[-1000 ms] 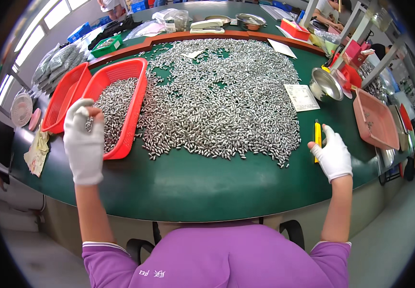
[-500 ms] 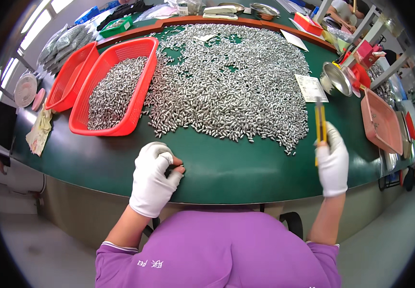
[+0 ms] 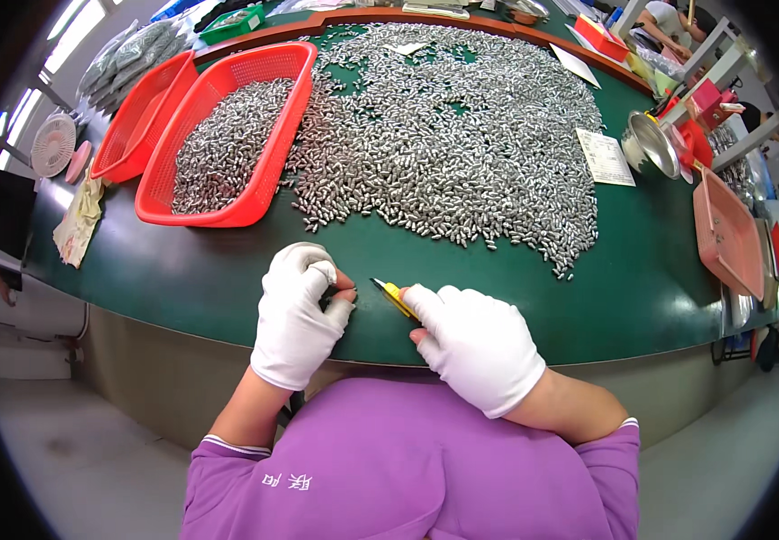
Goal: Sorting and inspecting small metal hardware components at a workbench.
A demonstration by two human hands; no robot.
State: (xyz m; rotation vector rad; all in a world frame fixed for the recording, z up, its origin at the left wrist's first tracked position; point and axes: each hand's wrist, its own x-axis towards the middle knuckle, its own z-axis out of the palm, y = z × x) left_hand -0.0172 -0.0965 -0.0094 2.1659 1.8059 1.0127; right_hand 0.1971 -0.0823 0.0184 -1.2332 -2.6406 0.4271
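Both my hands wear white gloves with bare fingertips showing. My left hand (image 3: 304, 310) is closed in a pinch above the green table (image 3: 227, 288); only a tiny bit of what looks like a small metal part shows between thumb and fingertip. My right hand (image 3: 480, 346) grips a yellow utility knife (image 3: 398, 297), its dark blade pointing up and left toward the left fingertips, a short gap away. Beyond both hands spreads a wide layer of small silver metal parts (image 3: 461, 162). More of these parts (image 3: 232, 148) fill a red perforated basket (image 3: 155, 193) on the left.
A second red basket (image 3: 110, 162) stands further left, near a yellowish cloth (image 3: 79, 225). At right are a printed paper slip (image 3: 606, 157), a steel bowl (image 3: 651, 144) and a pink tray (image 3: 727, 234). Another person (image 3: 664, 27) sits at the far right.
My right hand has come down and left from beside the paper slip, bringing the knife close to my left hand. The left hand keeps its pinch; the whole view has shifted slightly.
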